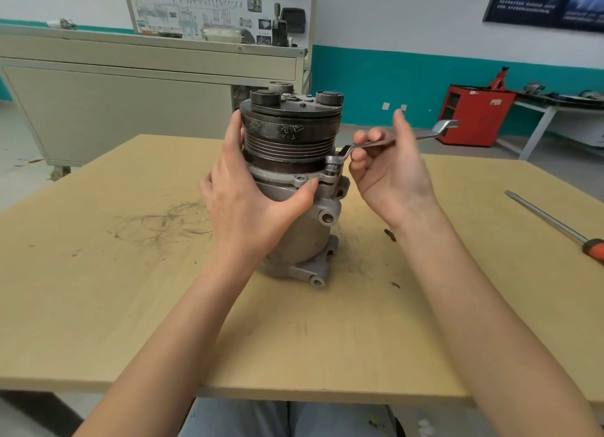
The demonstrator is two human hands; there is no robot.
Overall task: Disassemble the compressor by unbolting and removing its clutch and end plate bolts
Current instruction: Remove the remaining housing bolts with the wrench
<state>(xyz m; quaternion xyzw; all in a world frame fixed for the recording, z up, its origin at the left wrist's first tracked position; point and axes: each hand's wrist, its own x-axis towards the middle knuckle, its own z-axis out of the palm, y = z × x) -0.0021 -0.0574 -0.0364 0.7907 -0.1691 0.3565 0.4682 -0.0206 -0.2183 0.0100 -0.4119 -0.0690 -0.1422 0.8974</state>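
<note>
A grey compressor (304, 230) stands upright on the wooden table (130, 306), its dark grooved clutch pulley (291, 132) on top. My left hand (248, 201) wraps the body's left side, fingers behind the pulley and thumb lying along the end plate flange. My right hand (389, 172) pinches the shank of a silver ring wrench (425, 136). The wrench's ring end (335, 162) sits over a bolt on the flange at the compressor's right. Its other end points right, past my hand.
A screwdriver (555, 224) with an orange handle lies at the table's right edge. Small dark bits (390, 234) lie on the table by my right wrist. A beige cabinet (130, 93) stands behind the table, a red cart (474, 116) at back right.
</note>
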